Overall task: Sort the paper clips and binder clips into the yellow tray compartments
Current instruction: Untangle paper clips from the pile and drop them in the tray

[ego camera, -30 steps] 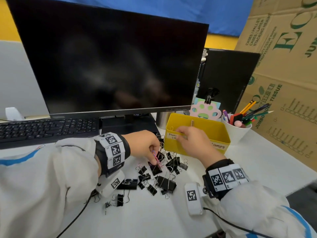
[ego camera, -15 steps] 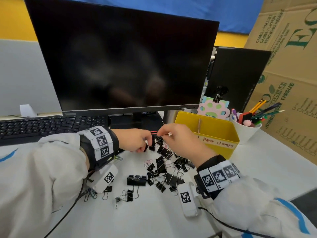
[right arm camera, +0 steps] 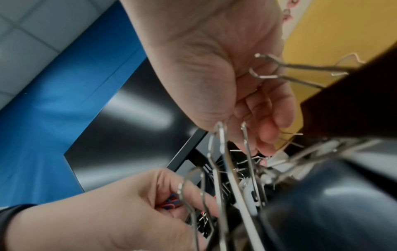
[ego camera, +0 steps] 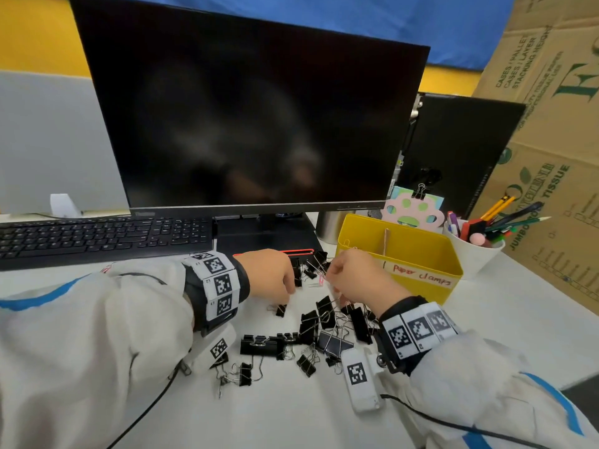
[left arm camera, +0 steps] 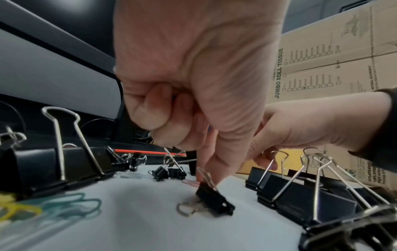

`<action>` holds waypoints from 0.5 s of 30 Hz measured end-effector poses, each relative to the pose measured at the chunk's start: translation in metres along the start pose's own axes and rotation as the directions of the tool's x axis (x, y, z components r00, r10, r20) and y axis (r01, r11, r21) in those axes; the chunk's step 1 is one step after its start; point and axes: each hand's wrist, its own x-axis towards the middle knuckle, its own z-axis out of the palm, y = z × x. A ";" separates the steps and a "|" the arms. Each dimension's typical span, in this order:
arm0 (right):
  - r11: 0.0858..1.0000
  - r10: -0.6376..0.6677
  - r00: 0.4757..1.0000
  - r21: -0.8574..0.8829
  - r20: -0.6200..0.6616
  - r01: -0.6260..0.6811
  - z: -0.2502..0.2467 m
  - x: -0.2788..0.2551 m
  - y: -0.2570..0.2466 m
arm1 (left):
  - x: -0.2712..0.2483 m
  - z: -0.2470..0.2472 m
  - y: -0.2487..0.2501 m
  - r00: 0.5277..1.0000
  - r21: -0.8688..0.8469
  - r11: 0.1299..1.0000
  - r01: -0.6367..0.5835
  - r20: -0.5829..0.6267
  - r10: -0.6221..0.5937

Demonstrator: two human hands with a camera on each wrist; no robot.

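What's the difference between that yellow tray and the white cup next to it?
The yellow tray is boxy; the white cup is round. The tray has a divider and a handwritten label; the cup is plain. The cup is crammed with pens and pencils; the tray's contents are mostly hidden from here. Both are open-topped and stand on the white desk, right of the monitor.

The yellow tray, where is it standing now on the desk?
In the head view, the yellow tray stands right of centre, below the monitor's right corner, just left of the white pen cup.
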 end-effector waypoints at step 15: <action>0.986 -0.060 0.998 -0.159 -0.029 0.055 0.022 0.005 -0.019 | -0.005 0.000 -0.015 0.999 -0.042 0.999 0.002 -0.037 -0.004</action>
